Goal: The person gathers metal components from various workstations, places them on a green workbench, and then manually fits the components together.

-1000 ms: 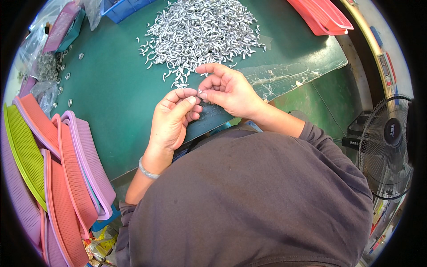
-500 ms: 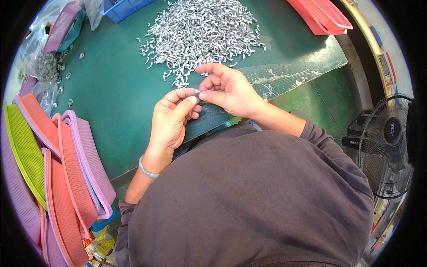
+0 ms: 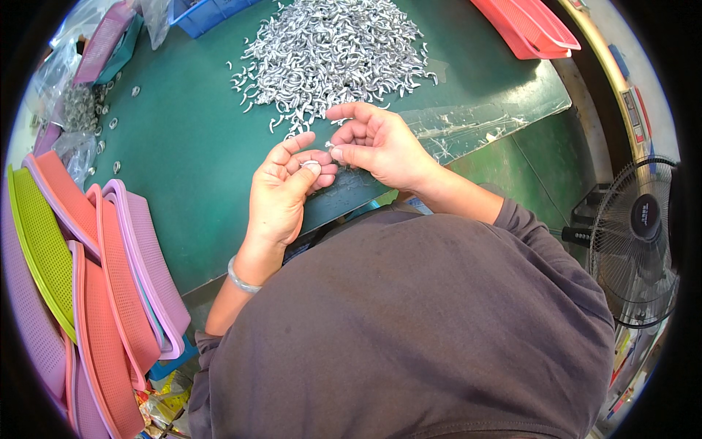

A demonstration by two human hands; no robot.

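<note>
Both hands hover close together over the near edge of the green table. My left hand has its thumb pressed on a small curved silver metal piece, its index finger lifted away. Just right of it, my right hand pinches another tiny silver metal piece between thumb and fingers; its exact shape is too small to tell. The two pieces are apart. Beyond the hands lies a large heap of curved silver metal pieces, several of them scattered toward me.
Stacked pink, purple and green perforated baskets stand at the left. A red basket sits far right, a blue bin far left. Clear bags and loose metal rings lie along the left edge. A black fan stands right.
My hands have come slightly apart. The left index finger has lifted, and the curved piece now shows under the left thumb. The right hand keeps its pinch.
</note>
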